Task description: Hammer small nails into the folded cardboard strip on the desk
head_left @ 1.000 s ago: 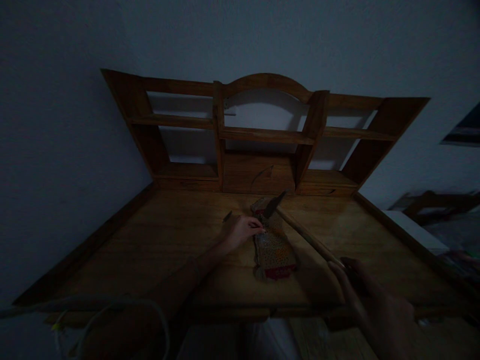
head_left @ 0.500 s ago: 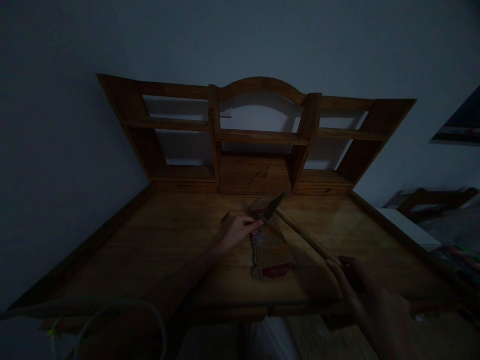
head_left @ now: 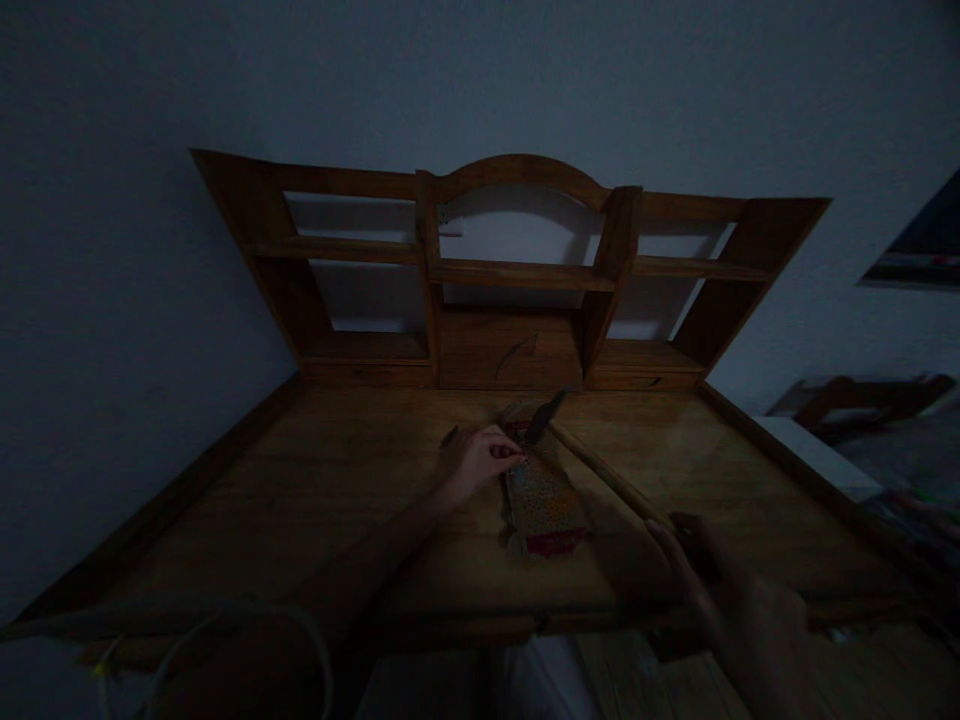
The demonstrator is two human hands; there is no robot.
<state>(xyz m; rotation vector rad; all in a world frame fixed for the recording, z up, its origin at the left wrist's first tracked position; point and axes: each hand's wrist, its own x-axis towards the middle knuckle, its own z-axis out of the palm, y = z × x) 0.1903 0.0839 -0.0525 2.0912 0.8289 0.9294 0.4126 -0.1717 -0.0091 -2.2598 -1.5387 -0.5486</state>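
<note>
fingers of the left hand [head_left: 484, 462] pinch the far end of the patterned packet [head_left: 544, 500], which looks light and floppy. right hand [head_left: 720, 590] curls round the near end of the wooden stick [head_left: 611, 480], likely stiff.

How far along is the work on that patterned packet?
Early, seemingly. Done: orange patterned packet with red band lies flat on the wooden desk. In hand: left hand pins its far end; right hand grips a long wooden stick, its dark blade over the packet's top. Left: no opening visible, though it is dark.
</note>
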